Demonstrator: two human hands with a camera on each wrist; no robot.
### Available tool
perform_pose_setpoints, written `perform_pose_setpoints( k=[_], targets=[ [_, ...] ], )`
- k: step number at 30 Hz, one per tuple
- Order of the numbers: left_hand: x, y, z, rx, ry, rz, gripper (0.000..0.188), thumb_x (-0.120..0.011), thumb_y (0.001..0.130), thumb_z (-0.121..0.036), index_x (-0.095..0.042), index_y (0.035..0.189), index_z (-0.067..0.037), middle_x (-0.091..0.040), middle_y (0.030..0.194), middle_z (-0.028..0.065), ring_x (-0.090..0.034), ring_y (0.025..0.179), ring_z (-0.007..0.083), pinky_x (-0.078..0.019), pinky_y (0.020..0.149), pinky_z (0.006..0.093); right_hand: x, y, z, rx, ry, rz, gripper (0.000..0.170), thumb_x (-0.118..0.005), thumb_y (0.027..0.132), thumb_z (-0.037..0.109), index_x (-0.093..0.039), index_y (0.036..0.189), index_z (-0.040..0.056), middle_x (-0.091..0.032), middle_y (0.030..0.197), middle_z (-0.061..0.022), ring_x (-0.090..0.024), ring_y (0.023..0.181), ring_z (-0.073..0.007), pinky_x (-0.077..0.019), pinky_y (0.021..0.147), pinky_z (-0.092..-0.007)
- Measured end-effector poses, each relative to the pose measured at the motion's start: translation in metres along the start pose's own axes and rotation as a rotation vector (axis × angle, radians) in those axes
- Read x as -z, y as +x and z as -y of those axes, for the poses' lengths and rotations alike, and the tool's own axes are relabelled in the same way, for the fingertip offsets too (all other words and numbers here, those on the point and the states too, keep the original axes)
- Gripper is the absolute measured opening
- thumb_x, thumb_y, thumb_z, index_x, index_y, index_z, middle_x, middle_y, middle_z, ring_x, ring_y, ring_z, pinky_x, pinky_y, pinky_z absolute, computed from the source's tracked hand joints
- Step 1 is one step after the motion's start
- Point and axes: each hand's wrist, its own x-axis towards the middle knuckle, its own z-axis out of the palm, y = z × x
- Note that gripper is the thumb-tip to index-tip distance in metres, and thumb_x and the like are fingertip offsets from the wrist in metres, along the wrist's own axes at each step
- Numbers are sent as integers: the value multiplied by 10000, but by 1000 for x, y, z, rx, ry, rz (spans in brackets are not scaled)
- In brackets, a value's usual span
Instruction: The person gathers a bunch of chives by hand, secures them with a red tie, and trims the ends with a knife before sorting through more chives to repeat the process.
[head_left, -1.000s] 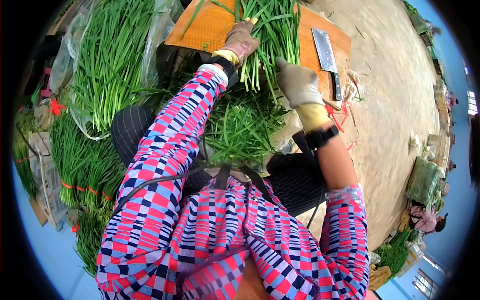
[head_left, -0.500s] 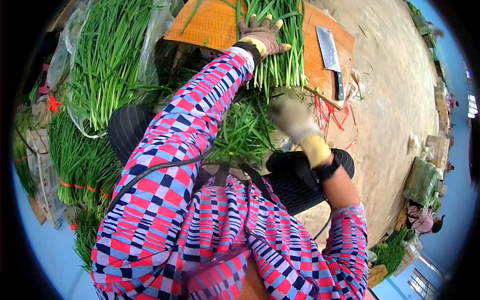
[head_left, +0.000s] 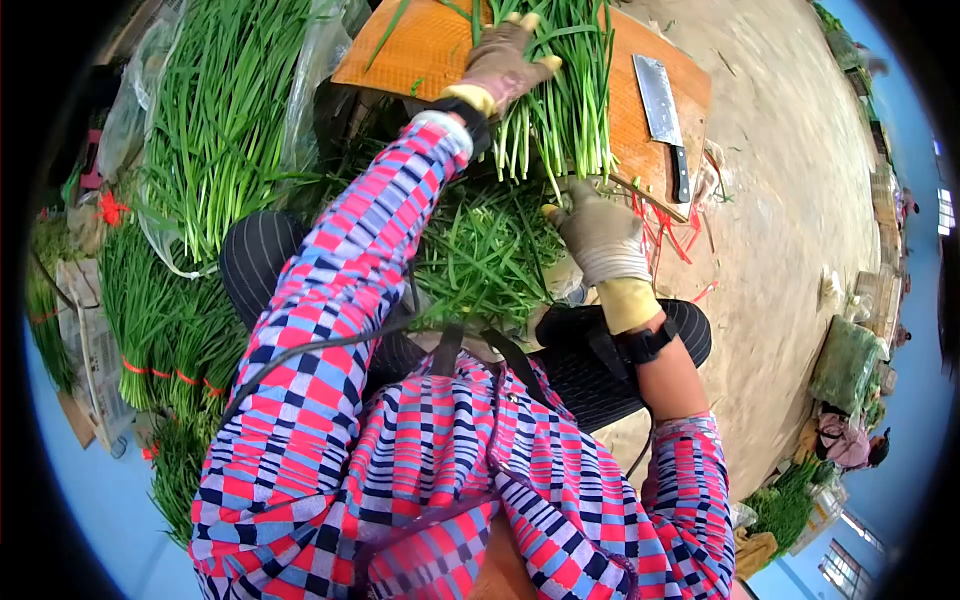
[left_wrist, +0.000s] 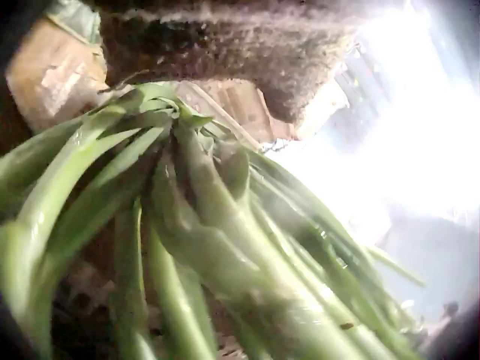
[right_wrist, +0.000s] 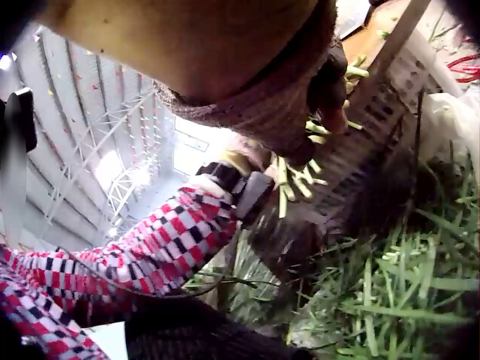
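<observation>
A bunch of long green leafy stalks [head_left: 575, 100], looking like garlic chives, lies on an orange-brown board [head_left: 400, 60], pale cut ends toward the body. My gloved left hand [head_left: 500, 65] rests on the left side of the bunch, thumb and fingers extended. Near the cut ends at the board's front edge is my gloved right hand [head_left: 603, 240], its fingers loosely bent with nothing seen in them. In the right wrist view its dark fingers [right_wrist: 330, 90] overlap the pale stalk ends [right_wrist: 300, 180]. Close-up leaves [left_wrist: 210, 217] fill the left wrist view.
A cleaver [head_left: 657, 110] lies on the board's right side. Leaf trimmings [head_left: 485, 260] are heaped below the board, beside a perforated crate [right_wrist: 367, 135]. Red ties [head_left: 665, 230] hang near the right corner. Loose greens [head_left: 225, 110] and tied bundles [head_left: 165, 320] stand on the left.
My left hand has shifted from a bent grasp to lying spread over the stalks, then slightly up and left. The right hand drew back from the stalks, then came up closer to their ends.
</observation>
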Motion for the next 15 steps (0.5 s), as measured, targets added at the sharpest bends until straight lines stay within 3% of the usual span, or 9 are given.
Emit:
perform_pose_setpoints(
  k=[2,4,7,8,9,10,12,13,15],
  targets=[
    [22,-15,-7,141,-242,-93,812,-597,868,-460,-187,1479,-116,-172,1537,149,-181,1410,345,-162,1168,403,-28,11,-6,-9,-54,84,312,-569,882,430,-636,967,137,-688,828,-147,-674,765,-333,-530,680,-434],
    [38,-31,-14,428,-449,-87,825,-598,861,-478,-191,1474,-104,-214,1509,197,-268,1372,377,-256,1137,410,-23,11,6,-50,41,26,297,-528,907,411,-641,936,137,-687,831,-154,-675,774,-337,-528,683,-439],
    [14,-41,4,388,-462,-112,917,-625,824,-530,-181,1469,-52,-265,1473,251,-276,1361,404,-285,1108,423,-19,24,27,-83,169,-104,366,-469,940,420,-650,900,104,-686,819,-163,-679,780,-321,-532,703,-425],
    [16,-43,-2,365,-457,-89,949,-634,812,-547,-178,1468,-35,-282,1461,269,-278,1358,413,-294,1099,427,-16,33,33,-145,209,-41,382,-464,941,425,-649,899,93,-686,809,-161,-679,764,-320,-532,706,-425],
    [18,-45,-11,359,-463,-42,999,-641,795,-571,-142,1479,-40,-239,1487,258,-230,1384,400,-251,1126,418,-12,39,37,-203,249,18,399,-460,942,431,-647,899,81,-685,799,-159,-678,747,-320,-531,710,-424],
    [16,-45,-18,366,-348,-34,1061,-670,747,-592,-129,1484,-53,-221,1497,248,-225,1392,377,-248,1127,406,-16,35,37,-120,199,-151,399,-481,934,454,-651,925,93,-681,770,-149,-677,680,-282,-538,680,-405],
    [16,-45,-35,384,-113,-19,1185,-727,651,-634,-104,1493,-79,-184,1518,228,-215,1407,329,-241,1130,384,-10,27,34,-134,208,-155,368,-510,920,462,-651,964,126,-681,758,-136,-674,663,-256,-538,657,-390],
    [23,-40,-41,447,-27,220,1206,-659,711,-652,71,1486,-86,32,1558,164,10,1447,270,-51,1173,395,-5,25,30,-136,209,-155,355,-525,913,466,-651,983,142,-680,751,-130,-673,655,-243,-538,645,-383],
    [18,-42,-47,368,149,230,1166,-649,736,-631,59,1493,-97,26,1565,142,-12,1452,242,-63,1169,402,-3,29,12,-103,339,-314,261,-586,891,410,-635,1035,198,-691,773,-106,-683,723,-253,-520,626,-380]
  ],
)
